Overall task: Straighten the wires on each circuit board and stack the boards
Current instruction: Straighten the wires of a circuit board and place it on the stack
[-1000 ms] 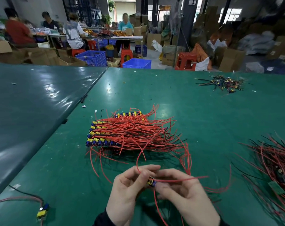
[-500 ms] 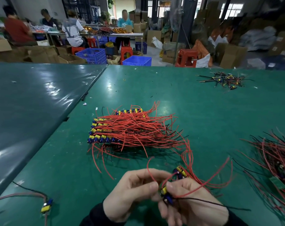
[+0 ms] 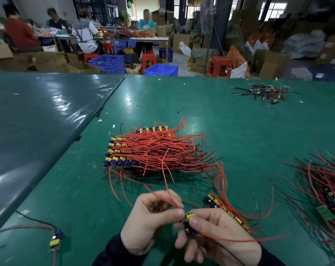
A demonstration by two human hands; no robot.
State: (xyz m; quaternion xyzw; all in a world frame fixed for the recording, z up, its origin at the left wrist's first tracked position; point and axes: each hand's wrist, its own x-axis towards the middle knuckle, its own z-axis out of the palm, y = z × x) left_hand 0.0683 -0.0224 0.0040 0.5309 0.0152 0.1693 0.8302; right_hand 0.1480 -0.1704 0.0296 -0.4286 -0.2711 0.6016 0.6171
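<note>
A small circuit board (image 3: pixel 188 223) with yellow and blue parts sits between my two hands near the table's front edge. My right hand (image 3: pixel 218 239) grips the board. My left hand (image 3: pixel 149 221) pinches one of its red wires (image 3: pixel 170 196) close to the board. Another red wire and a black one trail off to the right over my right hand. A neat stack of boards (image 3: pixel 120 152) with red wires (image 3: pixel 168 152) fanned to the right lies in the middle of the green table (image 3: pixel 239 131). A short row of boards (image 3: pixel 223 208) lies just right of my hands.
A tangled heap of boards and wires (image 3: pixel 324 194) fills the right edge. One loose board (image 3: pixel 55 240) with wires lies at the front left. A small pile of dark wired parts (image 3: pixel 264 93) sits far right. A second, darker table (image 3: pixel 38 121) adjoins on the left. People work at tables behind.
The board has turned in my hands. My left hand has moved from the board onto a red wire and drawn it up and left. The short row of boards now shows beside my right hand.
</note>
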